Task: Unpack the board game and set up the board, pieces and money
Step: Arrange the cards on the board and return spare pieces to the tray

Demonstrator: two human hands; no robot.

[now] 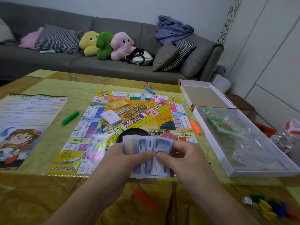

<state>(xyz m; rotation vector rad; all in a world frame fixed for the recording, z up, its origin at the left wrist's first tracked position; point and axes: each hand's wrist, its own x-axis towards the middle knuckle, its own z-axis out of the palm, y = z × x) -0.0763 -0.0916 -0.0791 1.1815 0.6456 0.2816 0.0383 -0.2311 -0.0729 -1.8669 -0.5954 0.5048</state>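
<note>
The game board (146, 117) lies unfolded on the yellow table (48, 192). Both my hands hold a fanned stack of play money (146, 148) above the board's near edge. My left hand (123, 161) grips the stack from below and the left. My right hand (180, 156) pinches the front bluish notes with thumb and fingers. A white card deck (111, 118) and an orange card stack (119, 103) rest on the board. A black round object (131, 132) sits partly hidden behind the money.
Green (70, 118), blue (149, 91), orange (195, 127) and red (144, 200) bars lie around the board. The rules sheet (27, 124) is at left. Two open box halves (211, 101) stand at right, one holding bagged pieces (220, 122). A die (247, 201) and coloured pawns (269, 207) sit near right.
</note>
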